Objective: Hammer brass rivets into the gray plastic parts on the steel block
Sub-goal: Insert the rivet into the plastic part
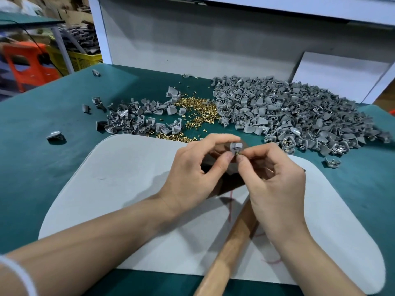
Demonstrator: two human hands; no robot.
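My left hand point(196, 165) pinches a small gray plastic part point(236, 147) between thumb and fingers. My right hand point(275, 178) holds a brass rivet point(238, 154) at its fingertips, touching the underside of that part. Both hands hover above a dark steel block point(226, 182), mostly hidden under them, which rests on a pale gray mat point(119, 178). A wooden hammer handle point(228, 248) lies on the mat under my right wrist; its head is hidden.
A big heap of gray parts point(299, 112) covers the green table point(42, 150) at the back right, a smaller heap point(139, 120) at the back left. Loose brass rivets point(198, 112) lie between them. Stray parts dot the table. A white panel stands behind.
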